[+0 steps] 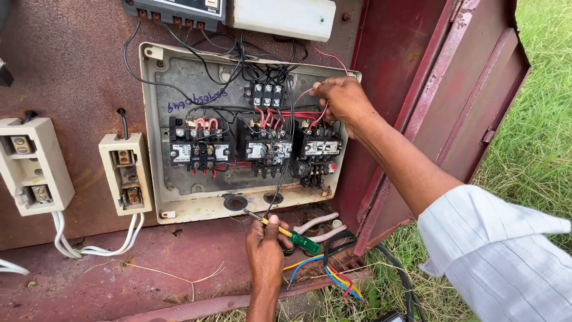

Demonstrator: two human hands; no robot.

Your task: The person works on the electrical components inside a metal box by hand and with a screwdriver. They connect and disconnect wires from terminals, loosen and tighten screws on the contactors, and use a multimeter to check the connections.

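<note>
- Three contactors (256,149) sit side by side on the mounting plate (179,197) inside the cabinet (77,77).
- Two fuse holders (125,173) are mounted left of the plate.
- The cabinet door (476,101) stands right.

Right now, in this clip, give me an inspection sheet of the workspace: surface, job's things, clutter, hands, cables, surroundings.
Surface: rusty red metal cabinet, door swung open.
Job's things: grey panel with three black contactors; screwdriver with yellow shaft and green handle.
Clutter: dry stalks on the cabinet floor.
Hands: left hand holds the screwdriver; right hand pinches a red wire at the panel's upper right.
Cables: black and red wires cross the panel; white cables hang under two cream fuse holders; coloured leads lie at the bottom.
Surroundings: grass.
</note>
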